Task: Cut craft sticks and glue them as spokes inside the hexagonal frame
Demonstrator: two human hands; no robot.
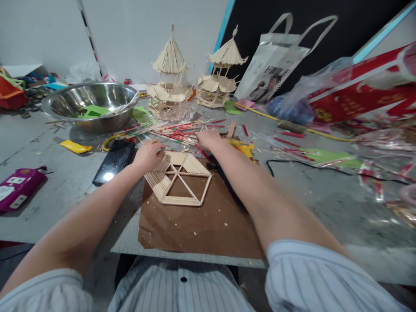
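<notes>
A: At the front edge of the tabletop [65, 203], the stick frame [177, 180] is held down by the curled left hand [147, 156].

B: The right hand [208, 139] is curled too, but what it holds cannot be told. The frame is likely best kept flat.

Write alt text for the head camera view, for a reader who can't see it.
A person's left hand rests on the edge of a hexagonal frame of wooden sticks on brown paper, while the right hand reaches to a pile of loose sticks behind it. Two stick pagoda models, a steel bowl and a phone sit on the table.
</notes>
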